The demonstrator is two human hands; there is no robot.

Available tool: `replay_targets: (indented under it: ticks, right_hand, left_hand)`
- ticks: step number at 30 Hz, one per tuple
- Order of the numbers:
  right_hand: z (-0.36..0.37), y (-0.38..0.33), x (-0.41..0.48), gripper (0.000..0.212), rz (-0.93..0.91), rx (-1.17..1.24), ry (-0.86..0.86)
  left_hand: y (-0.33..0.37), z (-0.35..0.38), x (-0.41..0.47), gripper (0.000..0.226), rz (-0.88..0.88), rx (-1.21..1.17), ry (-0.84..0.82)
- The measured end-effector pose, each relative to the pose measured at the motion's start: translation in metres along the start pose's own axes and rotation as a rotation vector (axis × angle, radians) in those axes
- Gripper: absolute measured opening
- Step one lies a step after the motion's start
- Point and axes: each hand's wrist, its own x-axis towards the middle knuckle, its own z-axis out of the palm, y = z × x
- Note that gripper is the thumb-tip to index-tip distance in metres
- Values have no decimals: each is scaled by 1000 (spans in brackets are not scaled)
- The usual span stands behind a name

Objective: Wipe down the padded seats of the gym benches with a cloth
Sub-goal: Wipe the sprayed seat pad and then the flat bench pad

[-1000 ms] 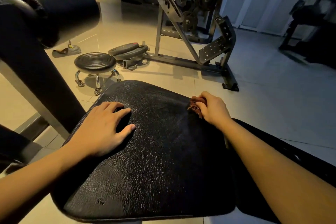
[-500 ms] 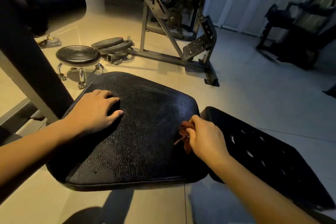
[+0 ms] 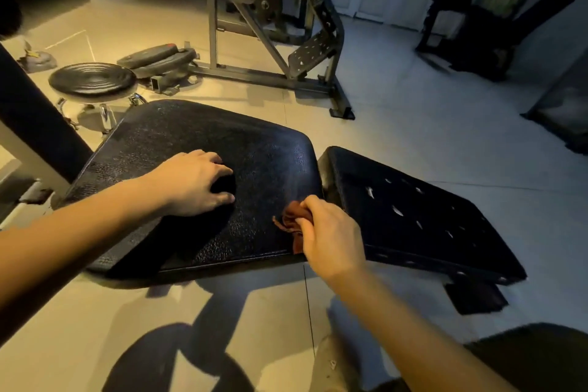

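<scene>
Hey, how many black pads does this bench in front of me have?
2. The larger pad is under the left hand and the right hand, which grips the cloth. The torn pad sits just to its right. Others may lie outside the frame.

Dim room — warm yellow light washes the tiled floor [image 3: 95,312] on my left, cooler grey on the right. My own shadow lies hard-edged below; the seat pad [image 3: 261,149] glints faintly, and frame edges bend.
</scene>
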Motion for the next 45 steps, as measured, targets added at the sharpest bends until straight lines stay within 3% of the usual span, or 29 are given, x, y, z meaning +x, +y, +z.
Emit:
replay_targets:
  ticks: [4,7,10,14,16,21,25,30,34,39,42,45]
  right_hand:
    - [-16,-2,-38,19,46,149,-146]
    - [-33,7,-52,13,215,519,-176]
    - [-48,18,-61,14,320,784,-64]
    - [-68,36,-74,22,398,996,80]
    - [-76,43,-85,25,443,1038,127]
    - [-88,53,-107,25,487,1028,170]
    - [-92,54,-117,5,481,844,227]
    - [-83,35,-120,33,611,1250,143]
    - [-70,30,-117,39,703,1297,144]
    - [-68,36,-110,31,781,1299,216]
    - [-61,42,-104,30,870,1273,232]
    - [-55,46,-98,28,935,1344,274]
  left_hand:
    - [27,-14,-4,65,28,-36,-37]
    - [66,-26,-16,71,110,-425,-74]
    - [119,-35,-31,83,186,-836,-181]
    - [166,-31,-31,37,209,-1076,-271]
    - [181,-32,-32,29,160,-1128,-263]
    - [215,-39,-45,40,91,-1129,-213]
    - [229,-45,-54,30,-13,-1088,-26]
    - [234,-19,-66,26,-40,-942,272]
    - [231,-5,-74,17,79,-1035,153]
    - [227,-10,-75,30,293,-925,33]
    - [216,-9,-68,26,266,-878,-3]
    - [207,-5,-54,34,97,-793,144]
